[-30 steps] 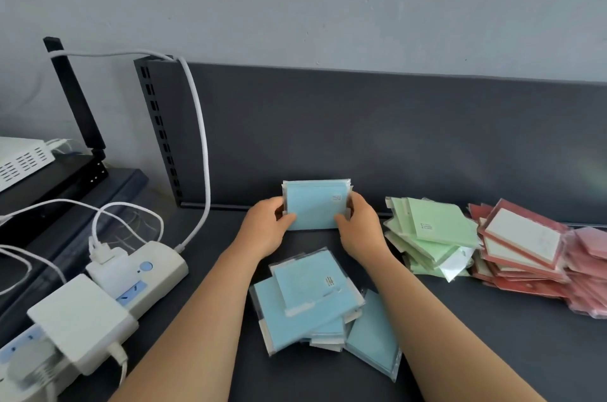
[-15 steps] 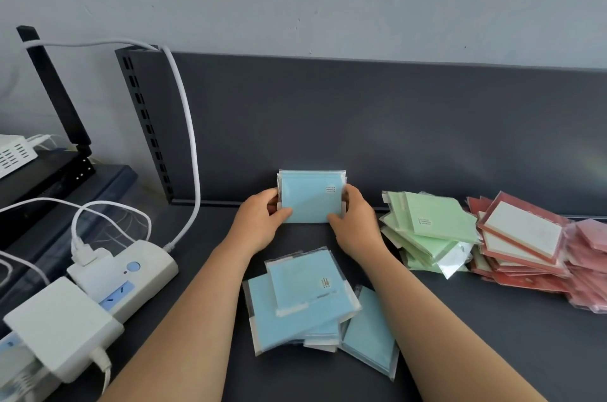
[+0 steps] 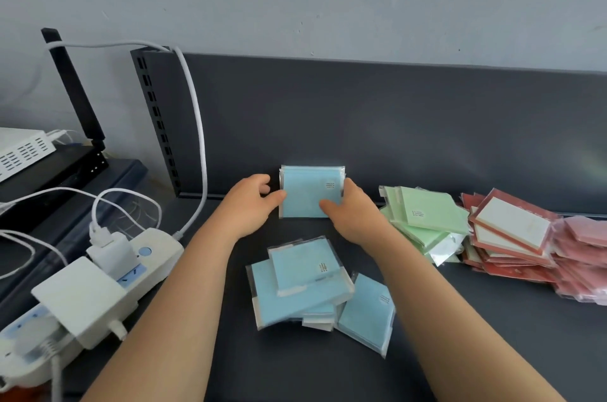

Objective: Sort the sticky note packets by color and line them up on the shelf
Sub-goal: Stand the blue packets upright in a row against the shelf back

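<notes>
A bundle of blue sticky note packets (image 3: 305, 191) stands upright on its edge against the dark back panel of the shelf (image 3: 410, 125). My left hand (image 3: 251, 204) grips its left side with the thumb on the front. My right hand (image 3: 353, 209) grips its right side, thumb laid across the front. A loose pile of blue packets (image 3: 295, 286) lies flat nearer to me between my forearms. To the right lie a heap of green packets (image 3: 427, 221) and a heap of red and pink packets (image 3: 532, 244).
A white power strip (image 3: 108, 273) with plugged adapters and white cables lies at the left edge of the shelf. Behind it stand a black router with its antenna (image 3: 75, 89) and a white box (image 3: 23, 148). A grey wall rises behind the shelf.
Both hands have stayed on the upright blue bundle at the back panel. My right thumb has slid further across its front. The view has shifted slightly.
</notes>
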Demonstrator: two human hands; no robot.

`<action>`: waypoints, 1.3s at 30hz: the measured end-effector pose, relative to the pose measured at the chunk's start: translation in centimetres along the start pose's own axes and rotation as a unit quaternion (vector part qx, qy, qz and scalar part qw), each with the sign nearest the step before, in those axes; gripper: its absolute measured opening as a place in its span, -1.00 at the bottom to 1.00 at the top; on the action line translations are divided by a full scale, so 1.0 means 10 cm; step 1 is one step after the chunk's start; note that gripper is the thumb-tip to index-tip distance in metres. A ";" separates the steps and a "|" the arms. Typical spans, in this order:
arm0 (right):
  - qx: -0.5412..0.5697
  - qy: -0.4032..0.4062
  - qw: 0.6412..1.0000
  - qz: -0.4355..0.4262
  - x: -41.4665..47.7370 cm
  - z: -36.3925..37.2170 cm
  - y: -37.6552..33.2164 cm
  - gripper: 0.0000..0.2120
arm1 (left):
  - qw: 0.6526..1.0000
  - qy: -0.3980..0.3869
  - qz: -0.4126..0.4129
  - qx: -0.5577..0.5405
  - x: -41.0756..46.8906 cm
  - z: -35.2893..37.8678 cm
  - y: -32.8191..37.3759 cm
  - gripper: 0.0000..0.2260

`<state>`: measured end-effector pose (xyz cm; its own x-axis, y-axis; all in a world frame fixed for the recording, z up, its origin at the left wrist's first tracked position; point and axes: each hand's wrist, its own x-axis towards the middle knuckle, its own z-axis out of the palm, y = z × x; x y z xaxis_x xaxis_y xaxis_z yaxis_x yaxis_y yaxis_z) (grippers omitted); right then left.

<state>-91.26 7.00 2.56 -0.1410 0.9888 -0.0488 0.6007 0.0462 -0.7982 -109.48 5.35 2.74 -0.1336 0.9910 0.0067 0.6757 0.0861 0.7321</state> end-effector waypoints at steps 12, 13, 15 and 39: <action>-0.055 -0.137 0.988 -0.036 -0.65 -0.18 0.05 -0.55 | 0.981 -0.149 -0.079 0.095 -0.98 -0.08 0.01 -0.24; -0.048 -0.119 0.991 -0.034 -0.67 -0.18 0.07 -0.62 | 0.985 -0.134 -0.078 0.077 -1.00 -0.06 0.00 -0.30; -0.040 -0.075 0.996 -0.029 -0.72 -0.21 0.11 -0.76 | 0.989 -0.108 -0.074 0.067 -1.05 -0.05 0.00 -0.38; 0.040 -0.024 0.996 -0.077 -1.07 -0.49 0.09 -0.80 | 0.838 0.102 -0.057 -0.533 -0.98 0.18 0.52 -0.73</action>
<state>-85.38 -2.81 5.30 -0.2647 0.9630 0.0510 0.5046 0.1833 -0.8437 -103.33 -3.71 5.27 -0.3484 0.9348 -0.0686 -0.3673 -0.0689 0.9275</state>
